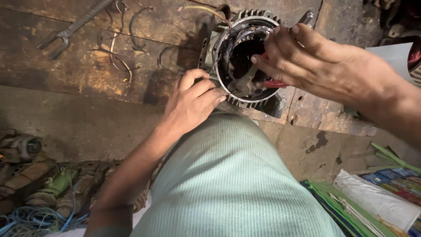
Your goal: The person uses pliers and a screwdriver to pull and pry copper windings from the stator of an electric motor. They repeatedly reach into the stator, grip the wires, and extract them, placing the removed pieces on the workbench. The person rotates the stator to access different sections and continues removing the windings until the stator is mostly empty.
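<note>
- Motor housing with cooling fins round its rim stands open-end-up on a worn, stained wooden bench, dark windings showing inside its bore.
- Left hand closes on the near rim of the housing, fingers curled over the edge and thumb pressed on the outside, gripping the metal itself.
- Right hand comes in from the far right side and reaches over the open bore, fingers bent around a red-handled tool; the red handle shows just under the palm, and the tool's working end lies inside the bore, too dark to tell clearly.
- Between the two grips, a pale strip of material sits in the bore, close to the left fingertips.
- Beyond the left grip, away from the person, loose bent wires are scattered on the bench, and farther off lies a forked metal tool.
- Below the left forearm, at floor level, sit dusty old motor parts and a tangle of blue cord.
- Under the right arm, near the person's knee in pale green ribbed cloth, lie folded papers and packets.
</note>
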The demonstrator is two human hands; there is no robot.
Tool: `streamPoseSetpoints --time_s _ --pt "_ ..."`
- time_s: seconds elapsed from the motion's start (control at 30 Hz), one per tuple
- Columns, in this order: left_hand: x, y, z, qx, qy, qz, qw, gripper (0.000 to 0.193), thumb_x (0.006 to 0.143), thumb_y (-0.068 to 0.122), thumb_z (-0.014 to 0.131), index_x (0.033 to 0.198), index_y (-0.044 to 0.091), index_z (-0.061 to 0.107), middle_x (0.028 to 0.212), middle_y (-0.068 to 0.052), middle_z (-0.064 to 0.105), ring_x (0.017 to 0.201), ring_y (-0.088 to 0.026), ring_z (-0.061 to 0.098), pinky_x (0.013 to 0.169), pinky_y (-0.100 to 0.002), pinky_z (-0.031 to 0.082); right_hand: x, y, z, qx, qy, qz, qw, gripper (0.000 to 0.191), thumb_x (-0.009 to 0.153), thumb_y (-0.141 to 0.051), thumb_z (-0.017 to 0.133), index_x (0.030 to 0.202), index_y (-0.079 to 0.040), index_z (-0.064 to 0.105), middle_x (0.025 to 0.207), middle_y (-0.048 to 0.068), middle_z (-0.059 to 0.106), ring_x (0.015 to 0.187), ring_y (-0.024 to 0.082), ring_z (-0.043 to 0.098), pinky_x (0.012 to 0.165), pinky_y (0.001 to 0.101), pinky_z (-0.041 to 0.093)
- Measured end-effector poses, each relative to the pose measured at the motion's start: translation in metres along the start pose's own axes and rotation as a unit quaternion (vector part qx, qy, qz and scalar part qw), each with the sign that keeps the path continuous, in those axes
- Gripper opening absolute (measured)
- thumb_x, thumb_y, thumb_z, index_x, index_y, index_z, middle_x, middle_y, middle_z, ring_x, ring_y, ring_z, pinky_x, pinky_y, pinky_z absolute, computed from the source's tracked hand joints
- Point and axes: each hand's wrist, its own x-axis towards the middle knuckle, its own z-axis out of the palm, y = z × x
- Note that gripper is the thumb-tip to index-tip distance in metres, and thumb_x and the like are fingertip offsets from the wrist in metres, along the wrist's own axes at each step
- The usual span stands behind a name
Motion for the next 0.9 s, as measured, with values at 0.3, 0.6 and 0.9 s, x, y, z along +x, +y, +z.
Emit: streamPoseSetpoints --time_s 0.3,0.6,0.9 --pt "-0.002 -0.007 -0.025 -0.017 -0.005 -0.025 1.000 0.011 0.090 0.017 0.079 0.100 0.012 0.076 0.106 0.000 0.070 0.120 -0.027 0.059 0.099 -0.041 0.050 -0.014 0.013 0.011 0.208 0.001 -0.013 0.978 0.046 0.108 -0.033 0.052 0.145 -0.005 0.053 0.096 0.000 0.066 0.058 0.005 0.059 0.051 0.0201 0.050" --pt "0.013 -0.014 -0.035 -0.089 0.035 -0.012 0.995 0.021 0.085 0.009 0.080 0.105 0.007 0.074 0.116 -0.006 0.069 0.117 -0.030 0.058 0.100 -0.040 0.051 -0.064 -0.076 -0.001 0.808 -0.224 0.324 0.438 0.024 0.098 -0.033 0.060 0.113 -0.014 0.058 0.080 0.007 0.068 0.062 0.016 0.071 0.062 0.0329 0.060" --pt "0.063 -0.045 -0.016 -0.158 0.133 -0.063 0.976 0.015 0.099 0.018 0.077 0.106 0.006 0.070 0.104 -0.006 0.072 0.095 -0.020 0.070 0.085 -0.033 0.058 -0.031 -0.161 -0.029 0.892 0.097 0.434 0.087 0.024 0.098 -0.007 0.065 0.121 -0.006 0.056 0.112 0.004 0.072 0.103 0.013 0.067 0.086 0.0290 0.055"
